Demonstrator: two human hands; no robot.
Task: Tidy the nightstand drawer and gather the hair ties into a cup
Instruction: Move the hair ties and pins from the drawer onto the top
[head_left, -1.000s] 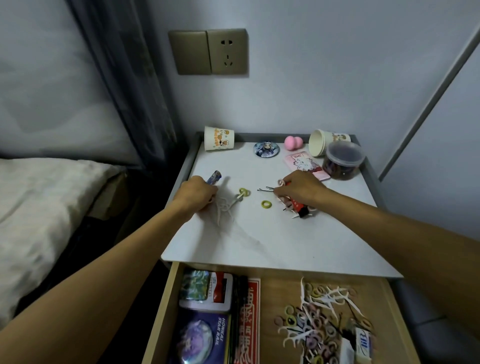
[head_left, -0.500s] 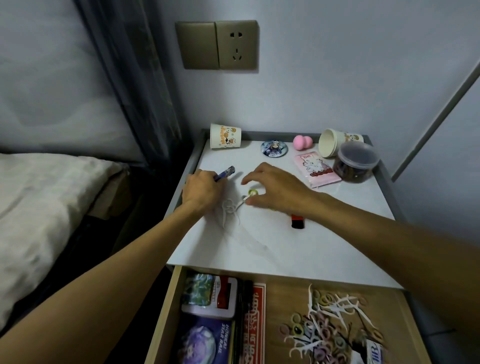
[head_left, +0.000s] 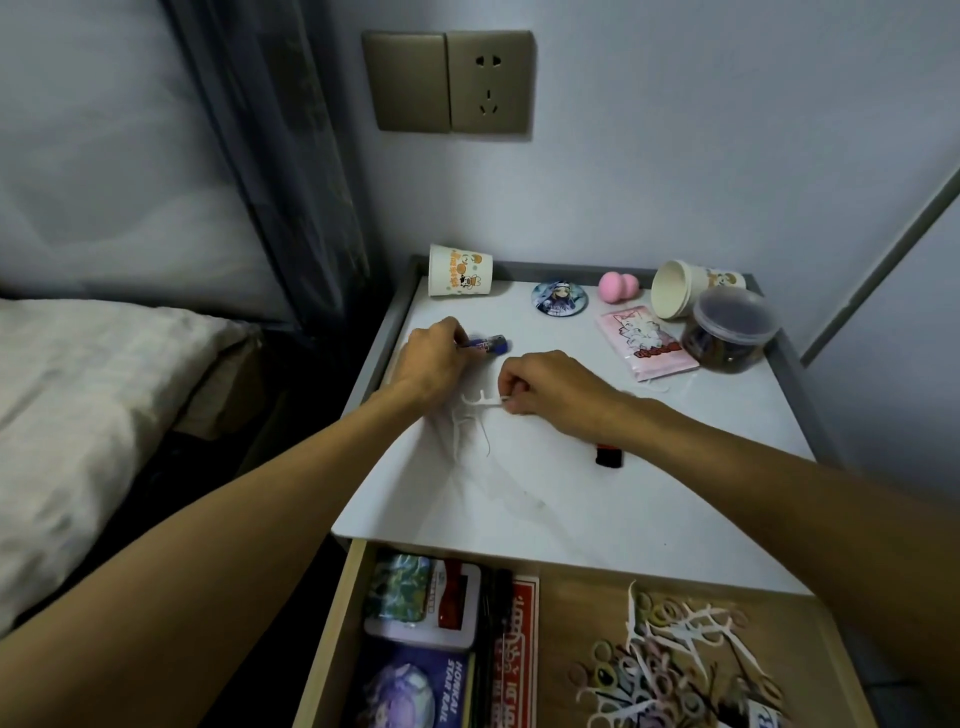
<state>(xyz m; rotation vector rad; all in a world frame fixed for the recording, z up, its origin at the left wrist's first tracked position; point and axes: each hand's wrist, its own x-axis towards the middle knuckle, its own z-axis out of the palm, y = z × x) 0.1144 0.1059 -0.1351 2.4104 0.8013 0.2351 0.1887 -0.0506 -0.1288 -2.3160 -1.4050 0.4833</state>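
My left hand (head_left: 431, 361) rests on the white nightstand top (head_left: 545, 493) and grips a blue tube (head_left: 488, 344). Just right of it, my right hand (head_left: 545, 384) is curled and pinches a white floss pick (head_left: 480, 402) at the top of a small pile of picks (head_left: 467, 431). The hair ties from the top are hidden in my right hand or under it. A paper cup (head_left: 460, 270) lies on its side at the back left, another cup (head_left: 685, 288) at the back right. The open drawer (head_left: 332, 623) holds several hair ties (head_left: 649, 675) mixed with floss picks.
A round badge (head_left: 560, 298), pink sponge (head_left: 618, 286), pink packet (head_left: 647, 343) and lidded dark tub (head_left: 730, 330) stand along the back. A red and black tube (head_left: 608, 454) lies mid-top. Boxes (head_left: 421, 603) and a red card fill the drawer's left. A bed (head_left: 78, 389) is left.
My right hand drew leftward from the red tube, passed over the hair ties, and now pinches a floss pick. The loose ties on the top are out of sight. My left hand stayed.
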